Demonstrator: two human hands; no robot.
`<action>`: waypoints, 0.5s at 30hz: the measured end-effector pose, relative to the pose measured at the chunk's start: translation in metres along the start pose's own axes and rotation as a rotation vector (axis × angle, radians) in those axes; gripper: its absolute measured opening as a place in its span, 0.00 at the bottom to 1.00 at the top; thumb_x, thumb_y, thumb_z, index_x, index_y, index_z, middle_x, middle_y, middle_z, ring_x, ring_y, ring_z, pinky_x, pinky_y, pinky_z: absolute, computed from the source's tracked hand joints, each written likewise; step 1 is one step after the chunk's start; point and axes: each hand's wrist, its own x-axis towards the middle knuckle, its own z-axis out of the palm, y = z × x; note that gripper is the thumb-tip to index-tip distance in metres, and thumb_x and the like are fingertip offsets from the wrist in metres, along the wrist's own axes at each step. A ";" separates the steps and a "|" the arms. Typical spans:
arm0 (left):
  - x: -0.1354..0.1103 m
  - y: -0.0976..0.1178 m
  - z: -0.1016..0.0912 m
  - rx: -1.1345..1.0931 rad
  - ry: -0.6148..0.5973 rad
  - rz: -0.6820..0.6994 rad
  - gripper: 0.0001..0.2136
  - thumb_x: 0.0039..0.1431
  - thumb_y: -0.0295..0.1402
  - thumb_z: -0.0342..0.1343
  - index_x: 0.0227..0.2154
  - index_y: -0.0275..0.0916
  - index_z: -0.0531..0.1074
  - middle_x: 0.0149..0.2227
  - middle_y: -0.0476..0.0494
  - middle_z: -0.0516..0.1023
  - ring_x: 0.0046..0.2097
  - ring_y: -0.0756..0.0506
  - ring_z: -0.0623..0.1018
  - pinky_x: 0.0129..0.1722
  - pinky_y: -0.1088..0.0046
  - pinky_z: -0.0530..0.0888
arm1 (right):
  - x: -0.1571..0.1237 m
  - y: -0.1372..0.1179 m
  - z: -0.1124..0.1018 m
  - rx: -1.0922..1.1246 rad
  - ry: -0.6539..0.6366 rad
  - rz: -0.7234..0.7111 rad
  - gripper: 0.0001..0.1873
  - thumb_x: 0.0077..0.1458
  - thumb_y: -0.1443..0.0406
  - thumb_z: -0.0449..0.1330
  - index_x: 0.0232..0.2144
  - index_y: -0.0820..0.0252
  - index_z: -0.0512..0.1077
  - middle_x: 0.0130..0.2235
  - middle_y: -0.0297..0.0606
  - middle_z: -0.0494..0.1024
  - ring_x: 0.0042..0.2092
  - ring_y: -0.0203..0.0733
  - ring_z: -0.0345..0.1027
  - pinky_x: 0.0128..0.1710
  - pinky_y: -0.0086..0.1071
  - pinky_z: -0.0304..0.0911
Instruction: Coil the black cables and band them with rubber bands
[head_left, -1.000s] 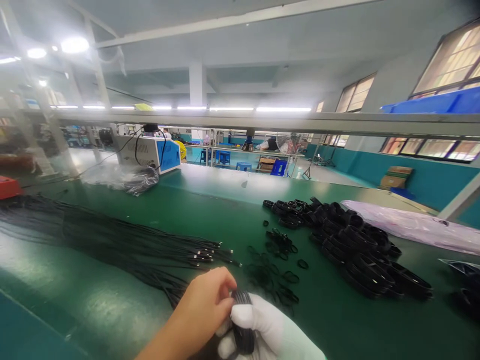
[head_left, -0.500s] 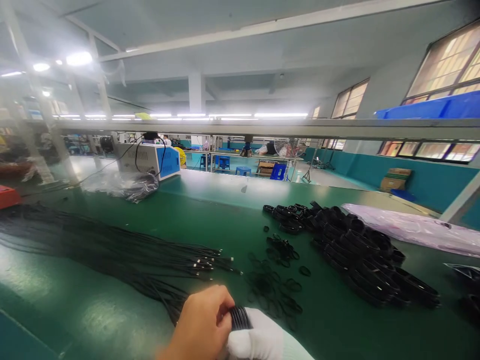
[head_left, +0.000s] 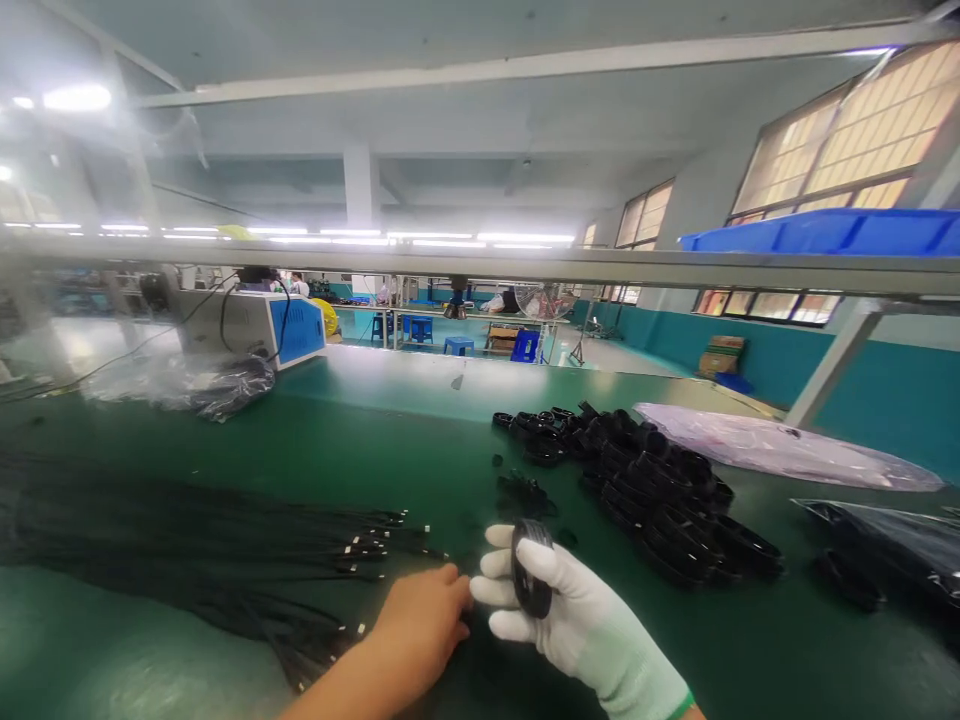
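My right hand (head_left: 559, 605), in a white glove, grips a coiled black cable (head_left: 530, 580) and holds it upright just above the green table. My bare left hand (head_left: 424, 625) rests right beside it, fingers curled at the table surface, touching the glove; what it pinches is hidden. A bundle of straight black cables (head_left: 225, 545) with metal plug ends lies to the left. Several small black bands (head_left: 525, 492) are scattered just beyond my hands.
A pile of coiled black cables (head_left: 660, 480) lies to the right on the green table (head_left: 390, 440). Clear plastic bags (head_left: 780, 455) sit far right. A blue and white machine (head_left: 259, 325) stands at the back left, under a metal shelf rail (head_left: 525, 265).
The view swung right and down. My right hand rose with the coil and moved forward; my left hand let go of the coil and dropped toward the table.
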 end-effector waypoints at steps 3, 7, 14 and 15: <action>-0.003 0.000 -0.002 -0.008 -0.019 -0.027 0.03 0.48 0.26 0.51 0.26 0.38 0.69 0.33 0.40 0.74 0.37 0.39 0.72 0.36 0.65 0.63 | 0.002 0.006 0.001 0.015 -0.016 -0.007 0.23 0.44 0.57 0.67 0.41 0.62 0.69 0.34 0.40 0.76 0.35 0.46 0.74 0.25 0.30 0.66; -0.015 -0.004 -0.013 -0.721 -0.053 -0.121 0.07 0.54 0.37 0.49 0.27 0.39 0.62 0.25 0.50 0.67 0.26 0.50 0.67 0.28 0.74 0.64 | 0.006 0.014 0.008 -0.128 0.109 -0.112 0.23 0.44 0.61 0.66 0.42 0.61 0.66 0.34 0.37 0.75 0.26 0.35 0.69 0.19 0.25 0.60; -0.014 0.001 0.009 -1.322 -0.067 -0.217 0.23 0.39 0.50 0.64 0.23 0.38 0.62 0.22 0.53 0.65 0.21 0.54 0.63 0.22 0.77 0.59 | 0.022 0.047 0.024 -0.415 0.263 -0.110 0.27 0.37 0.60 0.63 0.40 0.61 0.61 0.14 0.24 0.65 0.12 0.29 0.50 0.10 0.24 0.43; -0.014 0.001 0.010 -1.302 -0.060 -0.221 0.22 0.39 0.50 0.65 0.23 0.38 0.63 0.21 0.53 0.64 0.21 0.54 0.63 0.22 0.78 0.59 | 0.022 0.050 0.024 -0.378 0.258 -0.102 0.26 0.38 0.60 0.62 0.41 0.61 0.60 0.12 0.23 0.64 0.12 0.29 0.49 0.11 0.23 0.44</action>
